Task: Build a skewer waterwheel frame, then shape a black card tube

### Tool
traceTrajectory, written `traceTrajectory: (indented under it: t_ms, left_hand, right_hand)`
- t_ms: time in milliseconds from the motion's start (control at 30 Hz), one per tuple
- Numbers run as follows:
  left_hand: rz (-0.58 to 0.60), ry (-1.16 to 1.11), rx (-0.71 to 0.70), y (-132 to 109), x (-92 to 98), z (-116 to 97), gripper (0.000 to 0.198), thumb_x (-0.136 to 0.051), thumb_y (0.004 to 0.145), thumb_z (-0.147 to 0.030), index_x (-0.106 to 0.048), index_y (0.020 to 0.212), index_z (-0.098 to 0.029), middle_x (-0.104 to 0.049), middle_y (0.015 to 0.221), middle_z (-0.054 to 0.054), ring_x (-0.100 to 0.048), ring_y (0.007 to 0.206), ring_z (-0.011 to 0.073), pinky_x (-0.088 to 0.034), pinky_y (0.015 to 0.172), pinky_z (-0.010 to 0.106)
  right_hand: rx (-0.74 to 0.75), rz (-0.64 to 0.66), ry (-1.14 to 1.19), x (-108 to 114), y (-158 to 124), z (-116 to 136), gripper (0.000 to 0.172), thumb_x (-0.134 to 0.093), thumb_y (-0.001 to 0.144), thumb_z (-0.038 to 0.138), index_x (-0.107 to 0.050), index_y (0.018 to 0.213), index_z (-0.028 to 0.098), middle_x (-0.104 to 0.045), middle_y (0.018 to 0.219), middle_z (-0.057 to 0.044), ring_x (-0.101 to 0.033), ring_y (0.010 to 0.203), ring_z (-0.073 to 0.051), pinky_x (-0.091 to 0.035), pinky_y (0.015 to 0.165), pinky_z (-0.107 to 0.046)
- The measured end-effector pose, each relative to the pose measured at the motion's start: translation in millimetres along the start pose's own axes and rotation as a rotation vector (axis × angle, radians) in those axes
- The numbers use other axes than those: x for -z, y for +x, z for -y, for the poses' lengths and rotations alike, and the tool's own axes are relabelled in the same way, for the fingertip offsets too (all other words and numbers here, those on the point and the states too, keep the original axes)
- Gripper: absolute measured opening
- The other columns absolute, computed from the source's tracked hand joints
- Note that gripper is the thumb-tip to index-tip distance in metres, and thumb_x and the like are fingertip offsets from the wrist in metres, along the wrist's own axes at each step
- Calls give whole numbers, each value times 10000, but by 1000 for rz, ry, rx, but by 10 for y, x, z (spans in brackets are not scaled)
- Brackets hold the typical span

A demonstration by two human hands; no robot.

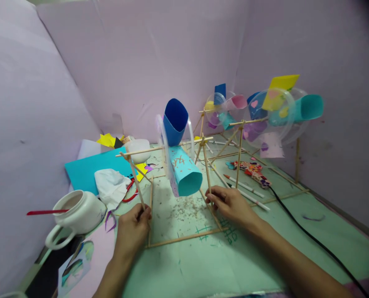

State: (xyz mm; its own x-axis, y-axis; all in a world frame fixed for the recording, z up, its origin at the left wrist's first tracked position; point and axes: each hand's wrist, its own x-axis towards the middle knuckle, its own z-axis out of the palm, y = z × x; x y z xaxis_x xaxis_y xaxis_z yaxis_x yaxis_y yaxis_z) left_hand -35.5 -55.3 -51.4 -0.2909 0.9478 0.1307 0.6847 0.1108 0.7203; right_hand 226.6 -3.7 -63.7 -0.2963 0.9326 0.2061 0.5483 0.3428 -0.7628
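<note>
Standing on the green-covered desk (184,271) between the two hands, a wooden stick frame (187,238) carries a wheel (184,165) of clear discs and paper cups on a thin axle stick (141,151). The wheel lies beyond both hands and above them, between the two; in this view the right hand (232,203) is nearer to its lowest cup than the left hand (134,227). The axle, the wheel's long axis, runs left to right across the tops of the uprights, its right end a little farther off. The light blue cup points down and toward the wearer, its mouth open this way, while the dark blue cup (175,120) points upward. The left hand pinches the left upright low down between thumb and fingers, and the right hand pinches the right upright in the same way. Right of the frame lie white pens (244,186) and a patterned glue gun (252,170) with a black cord; two similar wheels stand behind. Left are a white pot (85,219) with a red stick across its mouth, crumpled tissue (111,186) and a turquoise sheet (88,167).
</note>
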Motion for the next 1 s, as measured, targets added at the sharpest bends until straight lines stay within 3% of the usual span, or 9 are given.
traceTrajectory:
  t_ms: [367,1000]
  left_hand:
    - [8,59,-41,24,-37,83,198,-494,768,-282,-512,594,-190,-542,528,-31,-474,524,120,-335,525,221]
    - [9,47,-32,7,-44,34,208,-488,767,-287,-511,585,-188,-551,529,-25,-475,514,123,-339,512,224]
  right_hand:
    - [-25,24,37,8,11,-54,230,-441,832,279,-597,696,179,-614,595,-14,-577,559,-151,-421,555,-248]
    - [-20,20,26,1,4,-78,241,-450,825,294,-603,676,183,-609,561,-18,-571,541,-157,-419,540,-254]
